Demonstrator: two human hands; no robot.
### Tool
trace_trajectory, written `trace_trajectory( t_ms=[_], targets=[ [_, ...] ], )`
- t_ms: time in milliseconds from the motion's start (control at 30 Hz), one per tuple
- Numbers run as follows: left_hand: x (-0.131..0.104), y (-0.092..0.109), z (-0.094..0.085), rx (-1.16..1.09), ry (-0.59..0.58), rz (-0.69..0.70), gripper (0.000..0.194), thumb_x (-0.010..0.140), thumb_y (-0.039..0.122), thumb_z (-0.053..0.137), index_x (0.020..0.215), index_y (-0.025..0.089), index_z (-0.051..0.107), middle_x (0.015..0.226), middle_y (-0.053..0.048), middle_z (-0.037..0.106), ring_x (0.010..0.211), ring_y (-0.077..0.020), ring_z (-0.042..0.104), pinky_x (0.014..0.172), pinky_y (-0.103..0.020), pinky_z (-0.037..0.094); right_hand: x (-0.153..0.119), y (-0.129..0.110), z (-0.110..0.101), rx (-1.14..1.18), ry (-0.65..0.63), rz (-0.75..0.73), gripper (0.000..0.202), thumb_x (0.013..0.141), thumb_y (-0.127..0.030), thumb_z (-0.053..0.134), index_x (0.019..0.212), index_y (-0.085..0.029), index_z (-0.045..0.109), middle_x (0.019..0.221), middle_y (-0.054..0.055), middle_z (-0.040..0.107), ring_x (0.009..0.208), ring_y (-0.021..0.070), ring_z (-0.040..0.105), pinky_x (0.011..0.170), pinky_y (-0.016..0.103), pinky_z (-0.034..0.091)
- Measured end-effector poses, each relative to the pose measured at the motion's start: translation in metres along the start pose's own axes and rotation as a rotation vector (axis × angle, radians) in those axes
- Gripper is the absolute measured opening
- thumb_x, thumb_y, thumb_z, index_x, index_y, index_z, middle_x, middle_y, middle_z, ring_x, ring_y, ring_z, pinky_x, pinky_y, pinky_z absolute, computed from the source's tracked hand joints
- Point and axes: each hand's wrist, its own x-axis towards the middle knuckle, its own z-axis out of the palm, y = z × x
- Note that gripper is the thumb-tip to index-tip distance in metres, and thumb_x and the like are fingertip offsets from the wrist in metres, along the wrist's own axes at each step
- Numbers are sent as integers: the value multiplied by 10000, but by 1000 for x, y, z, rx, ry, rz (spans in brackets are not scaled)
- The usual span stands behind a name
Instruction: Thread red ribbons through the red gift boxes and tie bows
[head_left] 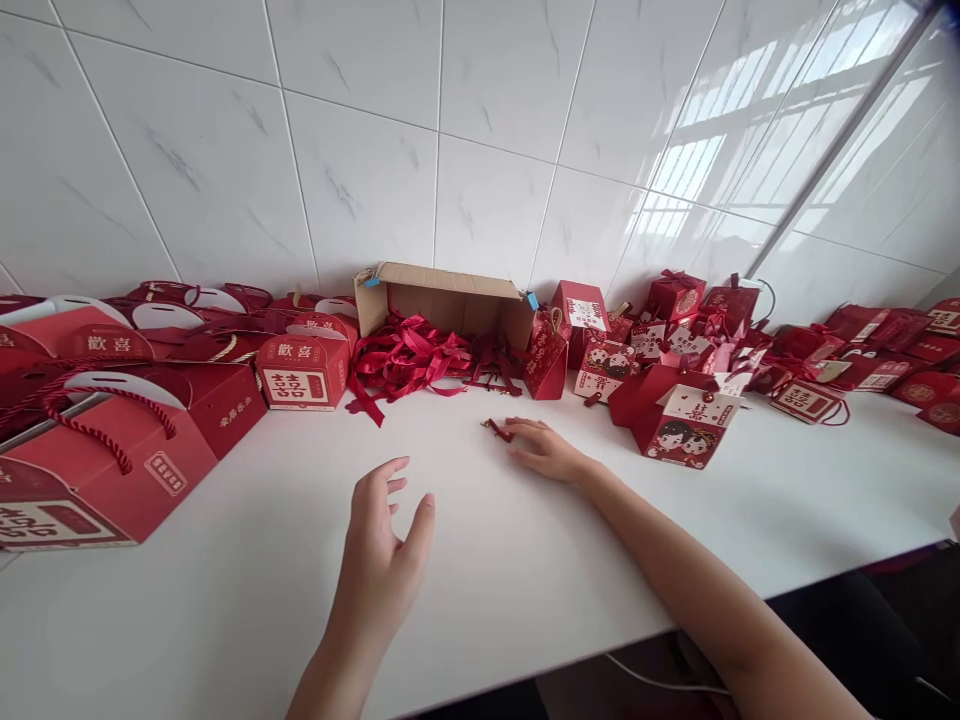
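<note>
My left hand [386,540] hovers over the white table with fingers loosely curled and the thumb apart, holding nothing. My right hand [546,450] rests low on the tabletop, its fingers stretched out toward a small dark red cord piece with a gold end [495,430]. The fingertips touch or nearly touch this piece; its near end is hidden by them. Right of that hand stands a red and white gift box with two cartoon faces [682,430]. Behind the hands, a heap of red ribbons [412,355] spills out of an open cardboard box [450,280].
Large red gift boxes with rope handles [135,440] crowd the left side, with a smaller red box [306,370] beside the ribbons. Many small red boxes [675,295] line the back right. A tiled wall [360,150] closes off the table [225,620] behind.
</note>
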Motion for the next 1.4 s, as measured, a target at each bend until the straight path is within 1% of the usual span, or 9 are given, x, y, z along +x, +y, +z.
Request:
trace_trajectory(
  t_ms=[133,233,467,633,733,833,933,1100,1400],
  targets=[
    [1,-1,-1,10,3,8,378,831,440,521,1158,256,474,1280,-98,483,1163,-299,508,940,-512,434,2,-11,6,-6,41,-78,438,906,-431,480,1339,-375,493,1529,26,323,1413,292,271,1135,584,136],
    [1,-2,-1,10,0,-5,374,831,435,523,1156,255,482,1270,-104,487,1168,-301,504,945,-511,433,2,-6,7,-30,154,-32,461,918,-438,441,1360,-314,488,1560,67,240,1434,310,195,1133,557,168],
    [6,-6,-9,96,-29,-28,383,826,398,510,1180,254,473,1322,-101,463,1208,-289,485,908,-446,465,7,25,10,-31,436,215,382,900,-302,400,1212,-184,585,1368,159,453,1284,314,409,1053,540,338],
    [28,-26,-48,194,140,-139,452,725,328,561,1169,253,530,1266,-101,522,1174,-328,501,886,-468,459,4,20,12,7,491,189,339,860,-347,462,1131,-210,615,1241,139,527,1181,302,486,967,503,437],
    [41,-37,-86,24,427,-200,402,633,228,591,1035,223,598,1171,-86,594,1180,-333,512,1019,-531,358,2,-7,21,34,481,87,375,887,-387,444,1202,-229,574,1336,132,479,1258,292,429,1021,498,397],
    [43,-35,-119,-365,765,-216,313,603,143,587,908,209,605,1097,-40,646,1215,-278,520,1108,-493,282,0,-46,36,52,388,-43,446,909,-423,419,1296,-225,518,1439,125,402,1365,287,309,1096,492,314],
    [37,-26,-134,-622,907,-263,265,624,122,588,874,208,609,1102,-18,654,1214,-219,537,1139,-440,258,5,-90,49,49,140,-70,553,926,-493,361,1423,-251,389,1562,85,211,1452,320,75,1137,527,200],
    [33,-24,-130,-784,912,-238,287,600,65,601,859,188,622,1031,-29,661,1175,-188,565,1117,-404,309,34,-153,59,108,-191,172,670,941,-589,150,1515,-245,124,1597,95,-35,1439,366,-97,1132,571,85],
    [32,-31,-132,-813,880,-212,313,613,110,604,917,182,606,1106,-60,644,1158,-202,575,1093,-439,334,69,-224,81,101,-360,-84,653,926,-635,139,1502,-327,139,1599,43,-47,1448,296,-107,1156,486,12]
  ],
)
